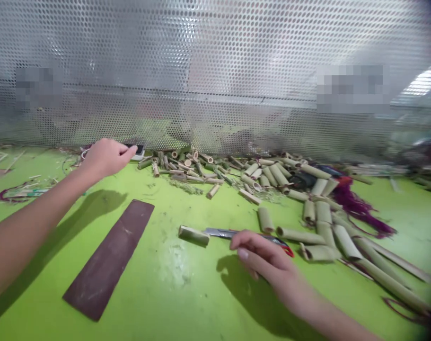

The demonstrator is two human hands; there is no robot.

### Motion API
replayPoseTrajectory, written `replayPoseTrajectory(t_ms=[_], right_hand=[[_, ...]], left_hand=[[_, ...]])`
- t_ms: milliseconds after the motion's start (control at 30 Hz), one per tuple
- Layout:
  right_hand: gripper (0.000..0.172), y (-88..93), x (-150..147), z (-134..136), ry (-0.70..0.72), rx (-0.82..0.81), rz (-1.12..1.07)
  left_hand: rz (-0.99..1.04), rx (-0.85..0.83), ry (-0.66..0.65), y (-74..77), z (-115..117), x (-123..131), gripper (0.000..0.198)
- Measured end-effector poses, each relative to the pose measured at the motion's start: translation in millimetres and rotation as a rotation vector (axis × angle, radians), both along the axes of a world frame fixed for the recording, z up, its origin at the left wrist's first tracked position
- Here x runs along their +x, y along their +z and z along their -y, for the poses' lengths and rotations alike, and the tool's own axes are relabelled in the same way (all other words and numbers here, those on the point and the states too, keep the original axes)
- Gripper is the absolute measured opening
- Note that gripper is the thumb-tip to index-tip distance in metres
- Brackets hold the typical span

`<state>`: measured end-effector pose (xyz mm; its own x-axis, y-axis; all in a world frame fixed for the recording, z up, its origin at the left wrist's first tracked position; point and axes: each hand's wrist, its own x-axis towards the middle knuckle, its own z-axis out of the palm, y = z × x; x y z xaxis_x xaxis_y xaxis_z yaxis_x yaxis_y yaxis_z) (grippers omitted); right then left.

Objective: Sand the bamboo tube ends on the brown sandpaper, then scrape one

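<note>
The head-worn view looks forward and down over a green bench (172, 289) toward a perforated metal screen (215, 71).

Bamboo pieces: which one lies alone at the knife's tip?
The short segment, left of the utility knife; the others lie grouped to its right and beyond.

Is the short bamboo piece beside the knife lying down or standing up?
Lying down: the bamboo piece rests on its side on the green table.

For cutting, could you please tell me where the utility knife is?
Head view: the utility knife lies right of centre, under the right hand, beside a bamboo tube.
</note>
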<state>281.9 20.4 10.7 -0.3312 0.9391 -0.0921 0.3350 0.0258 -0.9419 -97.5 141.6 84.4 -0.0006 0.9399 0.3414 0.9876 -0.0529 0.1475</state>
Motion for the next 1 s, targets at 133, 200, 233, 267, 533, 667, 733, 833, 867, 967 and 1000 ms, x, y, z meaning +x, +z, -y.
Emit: replayPoseTrajectory(t_ms=[133, 200, 233, 267, 533, 667, 733, 833, 867, 967, 1000], right_hand=[[0.055, 7.5, -8.8, 8.6, 0.107, 0.123, 0.115], [0.041, 14.4, -16.9, 7.1, 0.162, 0.177, 0.190], [0.030, 17.8, -21.7, 4.1, 0.188, 0.200, 0.240], [0.023, 20.6, -26.7, -0.2, 0.210, 0.227, 0.298], [0.023, -2.0, -46.9, -33.8, 0.281, 0.612, 0.589], [0.022, -8.8, -41.7, -32.7, 0.345, 0.644, 0.604], [0.022, -7.2, -39.9, -33.2, 0.338, 0.664, 0.591], [0.019, -5.8, -36.5, -37.3, 0.332, 0.725, 0.585], [0.022, -5.9, -34.9, -38.8, 0.328, 0.760, 0.593], [0.028, -4.7, -32.8, -39.1, 0.244, 0.883, 0.573], [0.027, -2.4, -34.5, -37.1, 0.199, 0.920, 0.545]], left_hand=[[0.098, -0.296, -0.245, -32.1, 61.2, 24.0, 0.056], [0.141, -0.295, -0.488, -42.1, 84.7, 42.2, 0.040], [0.133, -0.265, -0.581, -44.3, 92.9, 52.1, 0.038], [0.108, -0.240, -0.671, -45.2, 98.8, 61.9, 0.040], [-0.044, -0.145, -0.816, -69.9, 98.7, 84.3, 0.028], [-0.020, -0.116, -0.800, -90.6, 92.1, 74.7, 0.030], [0.007, -0.106, -0.793, -94.5, 88.9, 75.1, 0.029], [0.082, -0.072, -0.779, -96.1, 87.9, 76.9, 0.028], [0.128, -0.053, -0.768, -95.7, 89.0, 77.0, 0.028], [0.346, -0.028, -0.648, -89.4, 94.9, 81.1, 0.030], [0.425, -0.054, -0.591, -85.1, 96.6, 86.0, 0.032]])
